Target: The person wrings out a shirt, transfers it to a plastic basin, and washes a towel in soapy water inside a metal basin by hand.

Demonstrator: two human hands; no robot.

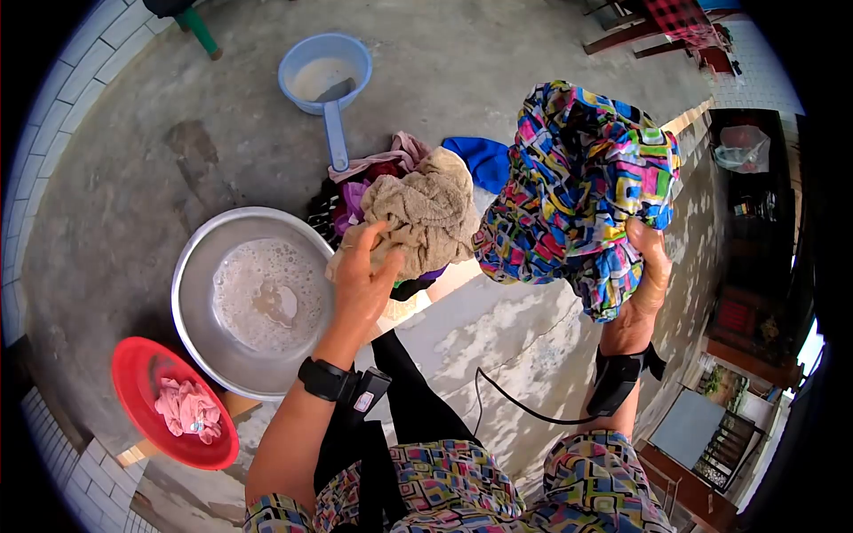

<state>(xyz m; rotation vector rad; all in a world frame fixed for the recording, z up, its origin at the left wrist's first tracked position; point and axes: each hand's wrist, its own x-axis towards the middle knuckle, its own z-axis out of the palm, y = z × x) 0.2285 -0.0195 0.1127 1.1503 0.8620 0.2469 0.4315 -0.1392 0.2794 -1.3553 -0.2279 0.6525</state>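
My right hand (651,266) grips a bunched cloth garment (577,191) with a bright multicoloured block pattern, held up off the ground on the right. On the pile of clothes lies a crumpled beige towel (426,200), and my left hand (362,280) has its fingers curled into the near side of it. Beneath the towel, purple, dark red, pink and black cloths show in part. A blue cloth (480,162) lies just beyond, partly hidden by the garment. Left of my left hand stands a wide metal basin (197,333) of cloudy, sudsy water.
A red plastic basin (133,391) with a pink cloth (188,410) inside sits at the lower left, against the metal one. A blue long-handled dipper (335,133) stands on the concrete floor beyond the pile. A black cable (533,413) hangs between my arms.
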